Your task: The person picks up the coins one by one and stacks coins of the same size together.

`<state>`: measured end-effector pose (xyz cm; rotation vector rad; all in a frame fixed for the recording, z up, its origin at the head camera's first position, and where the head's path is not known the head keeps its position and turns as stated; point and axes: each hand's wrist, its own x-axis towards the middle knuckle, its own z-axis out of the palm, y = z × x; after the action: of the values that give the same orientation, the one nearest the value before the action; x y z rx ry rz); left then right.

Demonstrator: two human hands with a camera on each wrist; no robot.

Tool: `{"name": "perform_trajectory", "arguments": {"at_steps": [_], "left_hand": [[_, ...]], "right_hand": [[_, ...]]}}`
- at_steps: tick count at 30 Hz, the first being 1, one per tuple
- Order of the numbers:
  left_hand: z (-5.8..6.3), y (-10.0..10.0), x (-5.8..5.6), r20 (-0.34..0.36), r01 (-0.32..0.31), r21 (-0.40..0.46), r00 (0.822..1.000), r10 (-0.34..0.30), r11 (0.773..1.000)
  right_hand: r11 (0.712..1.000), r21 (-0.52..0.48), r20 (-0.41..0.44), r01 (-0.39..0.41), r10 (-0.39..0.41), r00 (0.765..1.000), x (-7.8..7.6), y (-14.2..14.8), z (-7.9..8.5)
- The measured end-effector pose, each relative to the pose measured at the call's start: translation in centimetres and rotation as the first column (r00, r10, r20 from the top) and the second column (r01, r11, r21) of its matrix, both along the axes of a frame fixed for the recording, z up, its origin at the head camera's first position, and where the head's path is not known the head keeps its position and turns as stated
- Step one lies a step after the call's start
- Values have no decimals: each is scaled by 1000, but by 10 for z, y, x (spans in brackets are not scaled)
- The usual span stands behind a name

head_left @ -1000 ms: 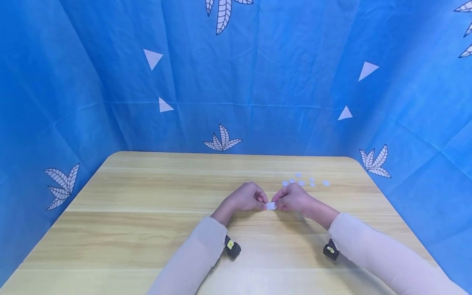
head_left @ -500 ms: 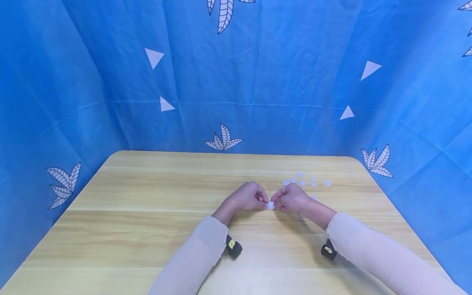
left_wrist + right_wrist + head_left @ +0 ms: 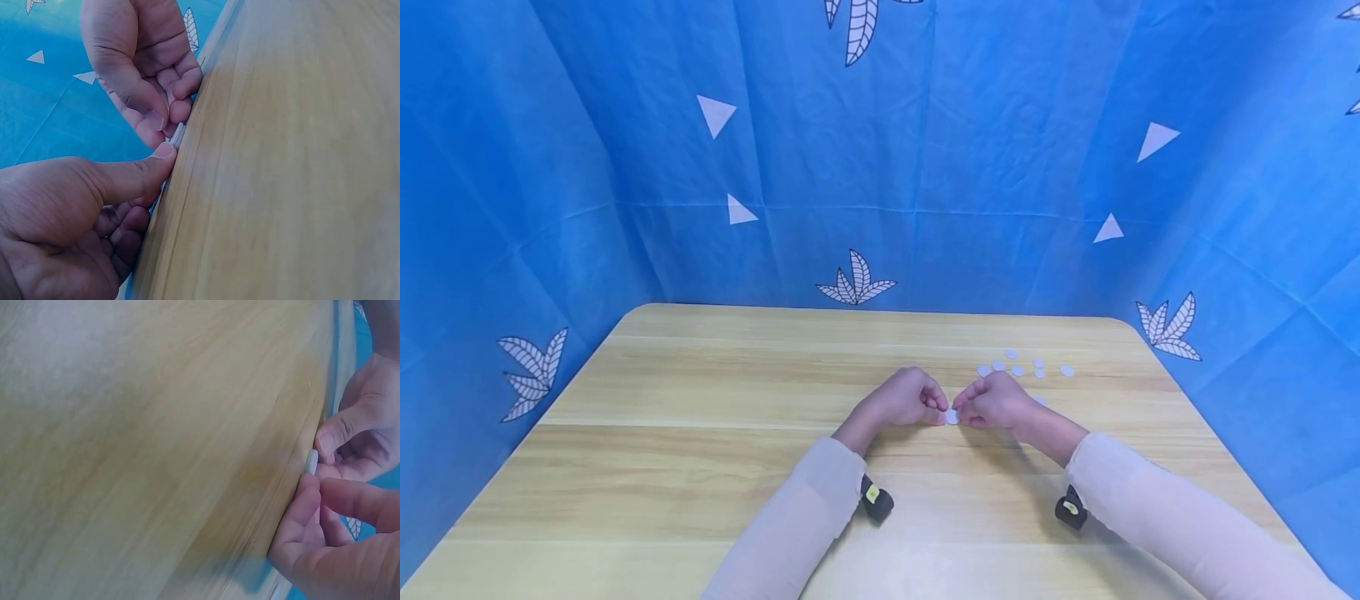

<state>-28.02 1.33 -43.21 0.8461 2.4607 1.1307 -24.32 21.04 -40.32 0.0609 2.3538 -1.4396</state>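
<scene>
Left hand and right hand, fingers curled, pinch small white disc between them, low over or on worktop. Loose white discs lie beyond right hand.

Between left hand and right hand, one white disc now shows where two showed earlier.

Your tabletop looks like smooth wood with a soft sheen, the blue backdrop like creased cloth. Your sleeves are matt fabric; the white disc looks smooth and matt.
</scene>
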Motion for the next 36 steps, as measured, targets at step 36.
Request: {"name": "perform_trajectory", "arguments": {"at_steps": [36], "left_hand": [[0,0,1,18,4,10,1000,-5,1000]], "right_hand": [[990,-102,-53,-102,98,994,0,34,0]]}}
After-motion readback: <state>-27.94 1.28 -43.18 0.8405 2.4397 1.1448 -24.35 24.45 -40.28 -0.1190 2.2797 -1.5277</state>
